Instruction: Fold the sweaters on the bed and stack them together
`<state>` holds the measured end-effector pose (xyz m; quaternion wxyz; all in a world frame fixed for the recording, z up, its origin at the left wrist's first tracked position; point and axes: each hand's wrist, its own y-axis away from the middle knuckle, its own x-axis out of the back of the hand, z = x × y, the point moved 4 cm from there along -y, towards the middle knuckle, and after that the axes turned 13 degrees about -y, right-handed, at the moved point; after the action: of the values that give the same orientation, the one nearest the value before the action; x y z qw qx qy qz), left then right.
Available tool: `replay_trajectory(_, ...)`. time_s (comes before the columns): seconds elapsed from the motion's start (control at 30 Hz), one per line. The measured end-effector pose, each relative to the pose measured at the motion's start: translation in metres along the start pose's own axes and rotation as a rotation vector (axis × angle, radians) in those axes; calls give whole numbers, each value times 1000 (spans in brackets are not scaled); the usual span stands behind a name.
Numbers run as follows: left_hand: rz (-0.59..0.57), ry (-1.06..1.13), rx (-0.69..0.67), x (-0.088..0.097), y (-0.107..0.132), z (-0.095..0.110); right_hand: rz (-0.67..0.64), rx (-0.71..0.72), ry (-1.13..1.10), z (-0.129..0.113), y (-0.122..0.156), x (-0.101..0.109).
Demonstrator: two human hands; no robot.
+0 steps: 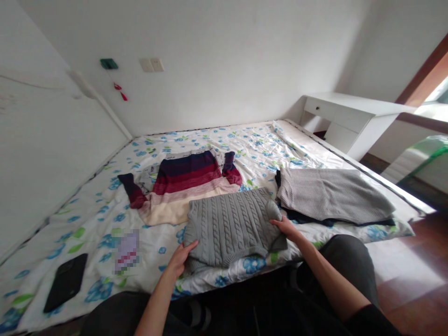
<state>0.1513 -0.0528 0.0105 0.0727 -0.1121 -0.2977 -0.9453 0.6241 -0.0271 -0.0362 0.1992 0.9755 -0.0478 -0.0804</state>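
A grey cable-knit sweater (231, 226) lies folded in on itself at the bed's front edge, its ribbed neckline toward me. My left hand (181, 257) grips its left side, thumb on top and fingers hidden underneath. At the opposite side, my right hand (285, 227) pinches the sweater's edge, the fingertips partly covered by the knit. Just behind lies a striped sweater (191, 179) in navy, red, pink and cream, its sleeves out to the sides. The grey sweater overlaps its lower right part.
On the right rests a folded light-grey ribbed garment (332, 193) over a dark one. A black phone (66, 282) and a blurred-out small item (126, 251) lie at left on the flowered bedsheet (154, 261). Beyond the bed stands a white desk (350, 116).
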Motion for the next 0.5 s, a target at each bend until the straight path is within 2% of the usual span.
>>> replay_trajectory(0.17,-18,244,11,14,53,22,-87,-123,-344,-33,42,12)
replay_trajectory(0.27,-11,323,125,25,92,16,-164,-204,-503,-42,82,22)
replay_trajectory(0.37,12,351,230,31,122,9,-212,-263,-609,-39,123,30)
replay_trajectory(0.43,-37,355,282,25,134,14,-221,-302,-663,-37,143,37)
replay_trajectory(0.5,-143,346,276,9,136,33,-213,-325,-688,-43,154,49)
